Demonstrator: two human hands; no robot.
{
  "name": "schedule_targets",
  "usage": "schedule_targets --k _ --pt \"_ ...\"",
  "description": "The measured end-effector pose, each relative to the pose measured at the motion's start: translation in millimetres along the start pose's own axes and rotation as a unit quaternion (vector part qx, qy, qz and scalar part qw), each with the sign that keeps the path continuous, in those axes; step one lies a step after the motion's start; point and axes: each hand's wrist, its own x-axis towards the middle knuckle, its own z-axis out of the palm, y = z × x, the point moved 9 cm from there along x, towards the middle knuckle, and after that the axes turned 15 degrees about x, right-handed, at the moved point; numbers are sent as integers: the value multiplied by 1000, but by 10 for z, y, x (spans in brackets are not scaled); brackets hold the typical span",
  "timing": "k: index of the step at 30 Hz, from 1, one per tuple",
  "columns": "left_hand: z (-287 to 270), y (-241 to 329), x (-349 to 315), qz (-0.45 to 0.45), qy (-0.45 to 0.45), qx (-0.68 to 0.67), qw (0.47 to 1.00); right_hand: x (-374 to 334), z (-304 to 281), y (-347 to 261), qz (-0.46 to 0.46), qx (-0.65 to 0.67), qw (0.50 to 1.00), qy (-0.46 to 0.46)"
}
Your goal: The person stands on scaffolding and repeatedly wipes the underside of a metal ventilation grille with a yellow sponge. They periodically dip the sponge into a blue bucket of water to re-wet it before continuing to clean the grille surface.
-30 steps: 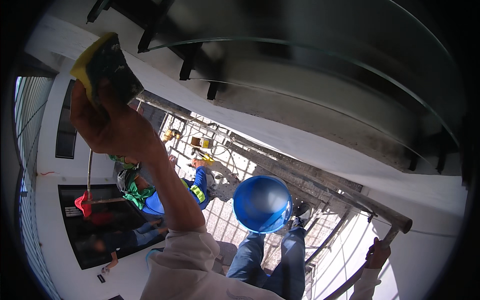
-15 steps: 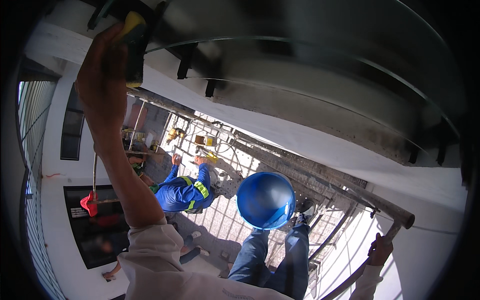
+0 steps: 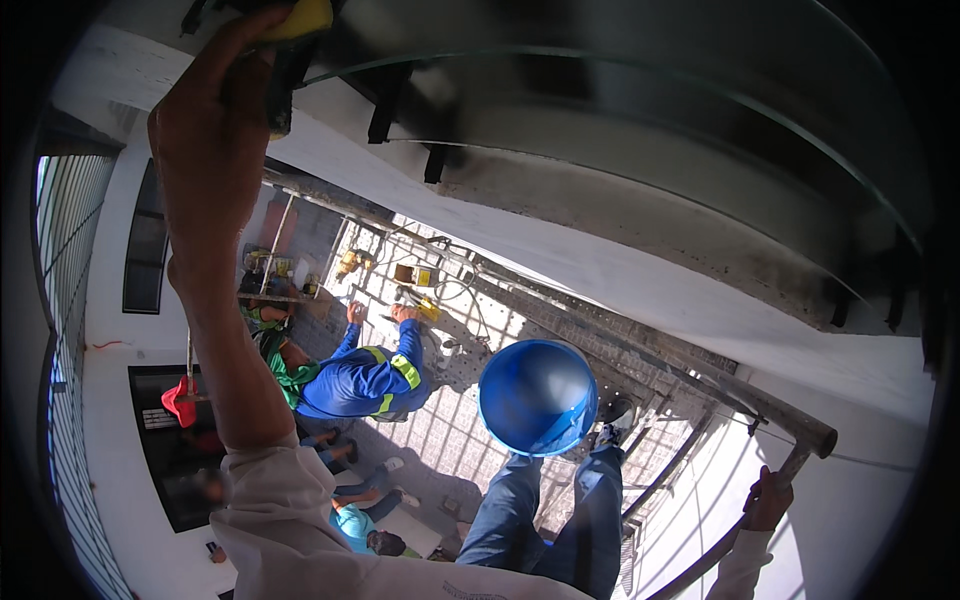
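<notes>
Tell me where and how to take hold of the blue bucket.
Probably best by the near rim of the blue bucket, coming from above: fingers inside, thumb outside. Its round, open mouth faces the camera, so the edge is exposed, and that side lies nearest the legs. I can't make out a handle for certain.

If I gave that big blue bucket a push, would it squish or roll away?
The blue bucket probably wouldn't squish much: its wall keeps a neat round shape, so it looks stiff. If it fell on its side, that round wall could make it roll. Its mouth is wide open, so anything inside might spill, but I can't tell how full it is.
</notes>
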Motion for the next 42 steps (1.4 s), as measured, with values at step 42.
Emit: schedule_targets --k 42 --pt "450 502 -715 -63 95 52 992 -99 106 -147 11 11 1000 6"
